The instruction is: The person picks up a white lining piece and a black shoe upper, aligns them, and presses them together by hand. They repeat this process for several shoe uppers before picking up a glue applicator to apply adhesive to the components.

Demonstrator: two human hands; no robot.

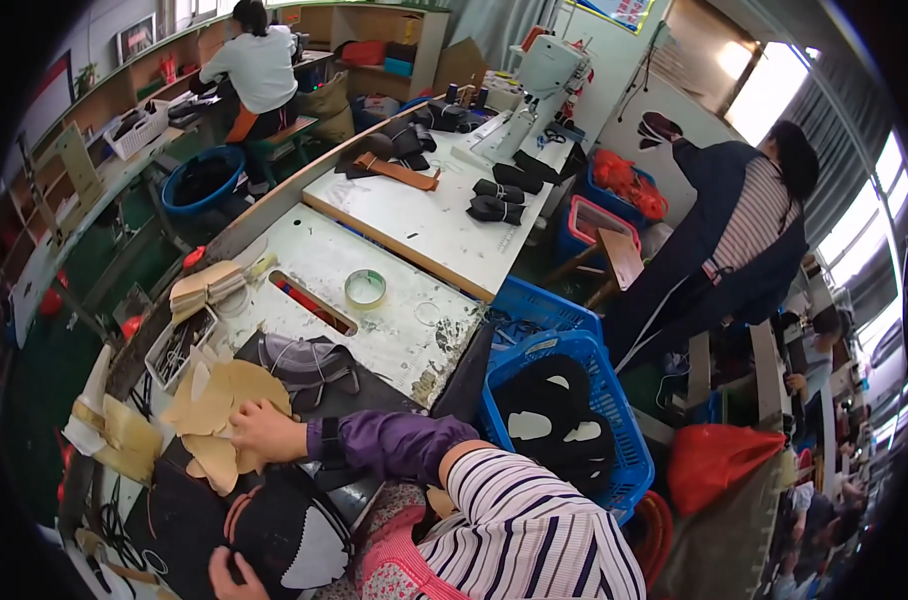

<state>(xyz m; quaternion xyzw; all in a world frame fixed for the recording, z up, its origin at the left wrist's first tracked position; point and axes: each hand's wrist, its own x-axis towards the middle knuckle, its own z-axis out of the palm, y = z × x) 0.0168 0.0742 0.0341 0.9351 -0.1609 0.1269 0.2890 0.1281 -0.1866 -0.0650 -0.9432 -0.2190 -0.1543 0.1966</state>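
My right hand [271, 434], in a purple oversleeve [394, 440], reaches across the bench with its fingers curled onto a loose pile of tan cut-out pieces [209, 395]. Below it lie black shoe-upper pieces [274, 530] with reddish-orange strips and a white zigzag-edged patch [316, 552]. At the lower edge, my left hand [236, 577] rests on the black pieces, its fingers apart and only partly in view. A tied bundle of grey pieces [309, 363] lies beyond the right hand.
A roll of tape [365, 288] sits on the worn white tabletop [414, 330]. Blue baskets [629, 450] with black pieces stand at my right. A yellowish machine part [129, 440] is at left. Another sewing machine [549, 75] is ahead. A person [744, 210] stands at right; another [257, 75] sits far left.
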